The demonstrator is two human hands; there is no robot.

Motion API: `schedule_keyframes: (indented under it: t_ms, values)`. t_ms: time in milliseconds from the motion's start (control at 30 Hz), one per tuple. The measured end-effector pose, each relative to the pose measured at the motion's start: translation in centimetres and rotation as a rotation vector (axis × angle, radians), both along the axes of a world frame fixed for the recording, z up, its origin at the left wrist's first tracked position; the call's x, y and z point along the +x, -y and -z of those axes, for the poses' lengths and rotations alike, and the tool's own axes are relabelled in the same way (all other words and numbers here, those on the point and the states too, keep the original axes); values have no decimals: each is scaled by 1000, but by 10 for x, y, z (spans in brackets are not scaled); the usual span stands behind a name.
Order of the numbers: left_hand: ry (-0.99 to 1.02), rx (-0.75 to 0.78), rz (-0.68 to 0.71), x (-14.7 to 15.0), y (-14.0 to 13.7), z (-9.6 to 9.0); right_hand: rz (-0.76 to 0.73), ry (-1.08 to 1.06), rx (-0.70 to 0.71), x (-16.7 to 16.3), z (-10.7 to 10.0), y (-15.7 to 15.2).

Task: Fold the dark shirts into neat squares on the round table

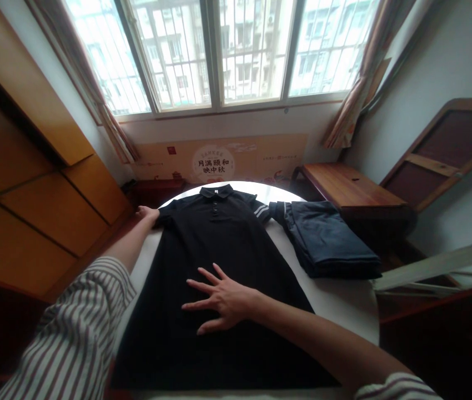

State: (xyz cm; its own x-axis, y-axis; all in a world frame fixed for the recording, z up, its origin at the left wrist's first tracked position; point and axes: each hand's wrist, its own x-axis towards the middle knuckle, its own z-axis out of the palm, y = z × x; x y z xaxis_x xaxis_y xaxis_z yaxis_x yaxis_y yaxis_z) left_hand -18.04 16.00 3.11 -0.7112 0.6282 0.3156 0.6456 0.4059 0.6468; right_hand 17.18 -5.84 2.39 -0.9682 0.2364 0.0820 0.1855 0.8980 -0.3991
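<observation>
A black short-sleeved polo shirt (215, 250), long in the body, lies spread front up on a white round table (361, 300), its collar toward the window. White stripes ring the sleeve on the right. My left hand (148, 215) is at the edge of the left-side sleeve, fingers curled in and partly hidden, seemingly pinching the cloth. Flat on the shirt's lower front rests my right hand (223, 303), with its fingers spread. Right of the shirt sits a stack of folded dark clothes (327, 239), close to the striped sleeve.
Beyond the table stand a wooden bench (352, 186) and a printed banner (269, 153) below the barred window (252, 50). Wooden cabinets (53, 205) line the left side. A pale folding frame (436, 266) leans close to the table's right edge.
</observation>
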Motion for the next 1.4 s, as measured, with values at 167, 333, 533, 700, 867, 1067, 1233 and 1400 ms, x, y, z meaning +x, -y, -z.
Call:
schedule_keyframes:
  t_ms: [167,333,533,700,867,1067,1233,1400]
  values:
    - [-276,-295,395,44,-5,13,-86,-49,-15,-4,-3,35]
    - [-332,-517,540,69,-6,37,-248,-85,66,-13,3,56]
    - [-389,-638,520,62,-14,43,-269,-64,156,-17,9,65]
    - [-416,-608,503,62,-16,48,-268,-110,51,-22,7,60]
    - [-422,-589,503,64,-11,47,56,-138,-125,-11,-26,-2]
    - [-408,-562,506,67,-8,47,814,-86,108,46,-68,-147]
    - [-384,-530,514,67,-9,49,1041,83,121,85,-82,-228]
    - [-368,-516,511,69,-7,46,1188,294,60,101,-67,-261]
